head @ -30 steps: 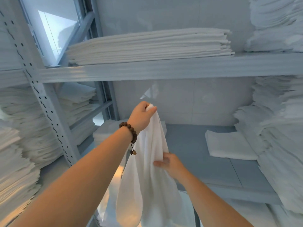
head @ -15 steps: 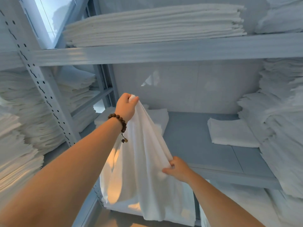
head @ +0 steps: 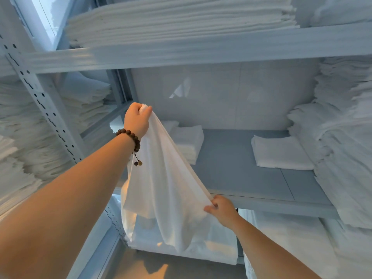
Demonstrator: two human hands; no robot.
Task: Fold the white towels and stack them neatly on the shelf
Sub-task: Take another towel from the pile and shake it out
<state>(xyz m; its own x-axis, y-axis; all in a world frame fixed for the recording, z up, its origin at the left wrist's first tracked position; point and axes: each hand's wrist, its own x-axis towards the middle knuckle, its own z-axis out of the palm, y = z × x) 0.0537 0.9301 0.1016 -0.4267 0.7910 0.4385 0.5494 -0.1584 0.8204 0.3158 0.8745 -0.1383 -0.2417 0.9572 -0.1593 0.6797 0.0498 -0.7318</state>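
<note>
A loose white towel [head: 167, 190] hangs in the air in front of the grey shelf [head: 237, 170]. My left hand [head: 135, 119], with a bead bracelet on the wrist, grips one top corner high up. My right hand [head: 220, 208] pinches the towel's edge lower down to the right, so the edge runs taut and slanted between the two hands. The rest of the cloth droops below. On the shelf behind lie a small stack of folded towels [head: 187, 143] at the left and a single folded towel [head: 281, 154] at the right.
A perforated metal upright [head: 46, 109] stands at the left. The upper shelf [head: 201, 51] carries a wide stack of folded linen [head: 181, 19]. Tall piles of white towels [head: 342, 137] fill the right side, and more piles [head: 24, 141] sit at the left.
My right hand has slid down and to the right along the towel's edge, drawing it out taut. My left hand keeps its hold on the top corner.
</note>
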